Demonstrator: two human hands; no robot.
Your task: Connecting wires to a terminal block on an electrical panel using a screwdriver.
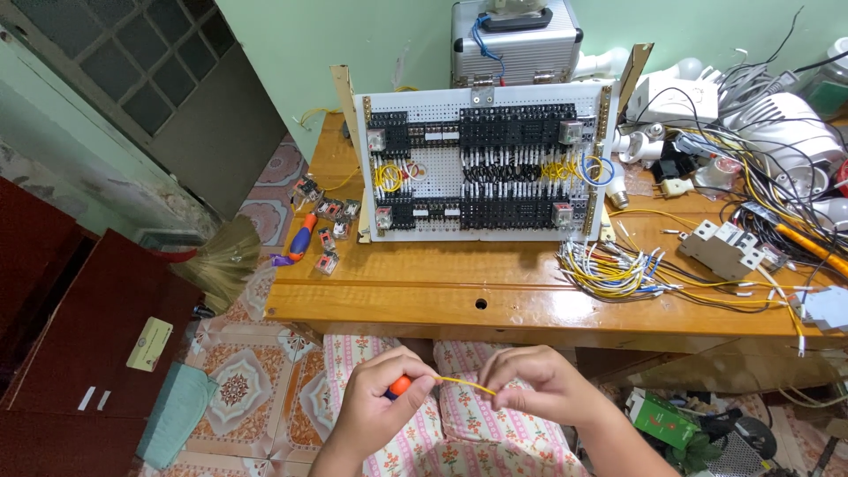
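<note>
Left hand [375,406] closed round an orange-handled tool [400,385], right hand [534,384] pinching a short yellow wire [466,382] stretched between the two above the lap, in front of the wooden desk [424,291] bearing an upright white wiring board [481,163] and a loose wire bundle [609,265]

A perforated panel [484,161] is standing upright on the wooden desk [424,287], with a metal case [517,40] sitting behind it. A bundle of wires [609,265] is lying to the panel's right and a screwdriver [301,237] among small relays [329,231] to its left. Both hands [464,393] are meeting before the desk's near edge, above the lap.
</note>
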